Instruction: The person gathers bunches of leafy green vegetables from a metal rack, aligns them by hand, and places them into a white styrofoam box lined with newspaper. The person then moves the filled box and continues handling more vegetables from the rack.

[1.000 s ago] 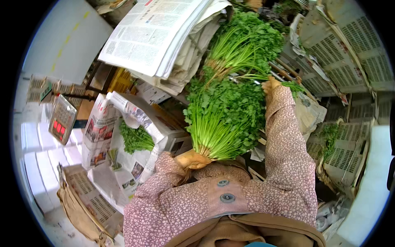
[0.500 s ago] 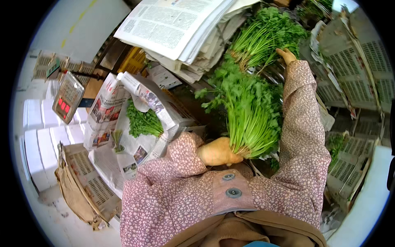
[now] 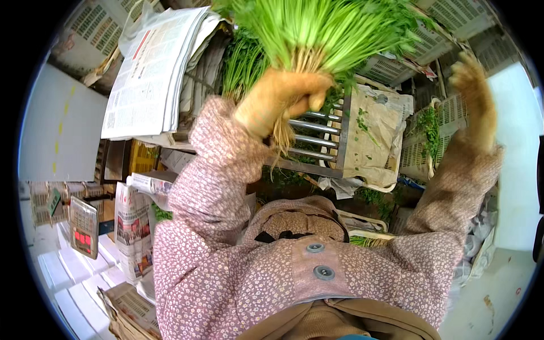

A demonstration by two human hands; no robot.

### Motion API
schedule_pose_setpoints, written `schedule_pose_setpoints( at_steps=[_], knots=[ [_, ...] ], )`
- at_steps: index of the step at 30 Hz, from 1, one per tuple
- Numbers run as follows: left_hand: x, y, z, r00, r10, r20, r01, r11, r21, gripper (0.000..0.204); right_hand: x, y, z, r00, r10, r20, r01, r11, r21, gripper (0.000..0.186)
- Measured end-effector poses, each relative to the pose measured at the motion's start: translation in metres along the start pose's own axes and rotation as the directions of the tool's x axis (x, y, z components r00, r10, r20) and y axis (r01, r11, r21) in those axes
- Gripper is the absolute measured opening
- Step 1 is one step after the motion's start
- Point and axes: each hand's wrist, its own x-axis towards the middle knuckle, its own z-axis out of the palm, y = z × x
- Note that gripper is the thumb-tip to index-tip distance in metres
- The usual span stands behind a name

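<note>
My left hand (image 3: 279, 96) is closed around the root end of a large green cilantro bunch (image 3: 323, 28), lifted at the top of the view with its leaves spreading away. Another bunch (image 3: 238, 65) lies behind it beside the newspaper stack. My right hand (image 3: 473, 96) is raised on the right, apart from the bunch; its fingers are smeared by motion. Beneath the lifted bunch shows a rack of metal bars (image 3: 314, 141).
A newspaper stack (image 3: 150, 68) sits upper left. A scale display (image 3: 83, 226) and a newspaper-lined container (image 3: 132, 232) are lower left, above white boxes (image 3: 73, 294). Slatted crates (image 3: 430, 133) line the right, beside a crumpled paper sheet (image 3: 371, 141) and a white board (image 3: 507, 170).
My left hand has lifted the bunch upward and away from my body. My right hand has moved rightward, away from the greens. The view has shifted, exposing the metal rack.
</note>
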Motion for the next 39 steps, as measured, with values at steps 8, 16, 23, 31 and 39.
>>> schedule_pose_setpoints(
  at_steps=[8, 16, 23, 31, 39],
  knots=[
    [-0.035, -0.278, 0.024, 0.813, -0.535, -0.231, 0.32, 0.741, -0.591, 0.018, -0.215, 0.217, 0.216, 0.392, 0.487, 0.781, -0.901, 0.376, 0.218, 0.044],
    [-0.054, -0.26, 0.013, 0.853, -0.486, -0.188, 0.35, 0.801, -0.486, 0.024, -0.213, 0.22, 0.248, 0.411, 0.517, 0.751, -0.9, 0.362, 0.243, 0.045],
    [-0.067, -0.256, 0.003, 0.838, -0.505, -0.207, 0.383, 0.815, -0.436, 0.044, -0.209, 0.196, 0.235, 0.443, 0.68, 0.584, -0.886, 0.431, 0.17, 0.052],
    [-0.052, -0.247, -0.001, 0.891, -0.44, -0.113, 0.354, 0.827, -0.436, 0.05, -0.193, 0.205, 0.261, 0.499, 0.607, 0.618, -0.866, 0.324, 0.381, 0.049],
    [-0.062, -0.285, -0.009, 0.884, -0.432, 0.177, 0.382, 0.453, -0.805, 0.069, -0.201, 0.205, 0.215, 0.342, 0.734, 0.586, -0.93, 0.353, 0.101, 0.056]
  ],
)
